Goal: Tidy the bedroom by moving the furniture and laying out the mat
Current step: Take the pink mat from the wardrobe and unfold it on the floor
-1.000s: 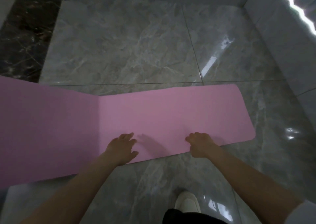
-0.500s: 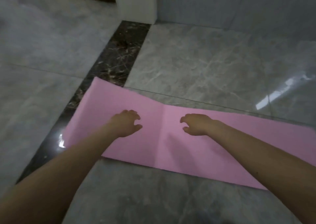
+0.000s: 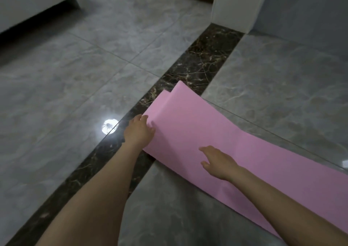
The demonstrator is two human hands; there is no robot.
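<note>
Pink mat (image 3: pixel 235 151): on grey floor tiles (image 3: pixel 75 76), its end now folded across the dark marble strip (image 3: pixel 203 57). My left hand (image 3: pixel 138 131) has shifted to grip that end; my right hand (image 3: pixel 218 161) rests flat, fingers spread. No writing legible.

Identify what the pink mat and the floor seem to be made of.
Pink mat: likely soft foam, matte; it creases and lifts without cracking. Grey floor: polished stone or marble-look tile, glossy with veins and grout lines. Dark strip: veined, polished stone or tile.

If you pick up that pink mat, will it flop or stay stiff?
The pink mat will probably flop: its end bends up by the left hand. It looks thin, so likely light. It might slide on the shiny floor tiles.
</note>
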